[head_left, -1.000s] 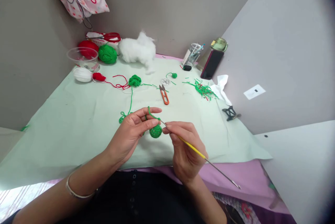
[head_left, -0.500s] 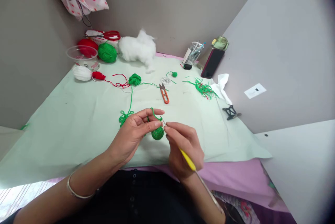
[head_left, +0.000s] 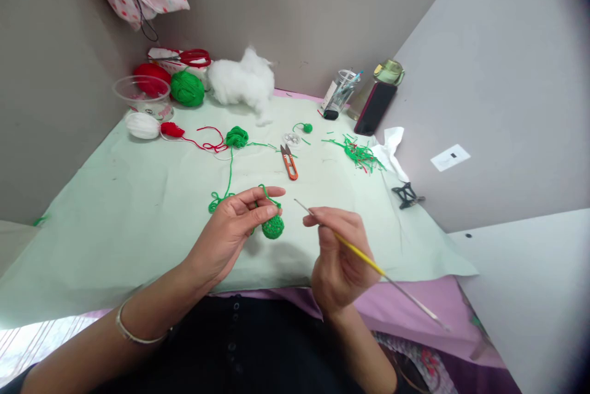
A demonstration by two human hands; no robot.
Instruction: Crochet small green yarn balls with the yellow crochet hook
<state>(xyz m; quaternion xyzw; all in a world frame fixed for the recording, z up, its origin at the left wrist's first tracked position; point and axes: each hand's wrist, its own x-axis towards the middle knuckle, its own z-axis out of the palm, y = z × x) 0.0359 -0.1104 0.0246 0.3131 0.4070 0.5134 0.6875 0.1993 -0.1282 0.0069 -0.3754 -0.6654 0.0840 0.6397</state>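
My left hand (head_left: 230,228) pinches a small round green crocheted piece (head_left: 273,227) between thumb and fingers, above the cloth. Green yarn loops over its raised index finger and trails to a loose green tangle (head_left: 216,202) beside the hand. My right hand (head_left: 343,252) is closed round the yellow grip of a crochet hook (head_left: 359,252). The hook's thin tip points up and left, apart from the green piece. Small orange thread snips (head_left: 289,163) lie beyond my hands, near a green yarn bundle (head_left: 236,137).
On the pale green cloth (head_left: 152,216) stand a clear tub (head_left: 159,110), yarn balls, white stuffing (head_left: 242,82), a cup of tools (head_left: 340,94), and a phone (head_left: 375,109) against a bottle (head_left: 389,72). Yarn scraps (head_left: 362,155), tissue (head_left: 391,151) and a black stand (head_left: 407,196) lie right.
My right hand has drawn back to the right with the hook, whose tip has come away from the green piece. My left hand has shifted slightly left with the piece.
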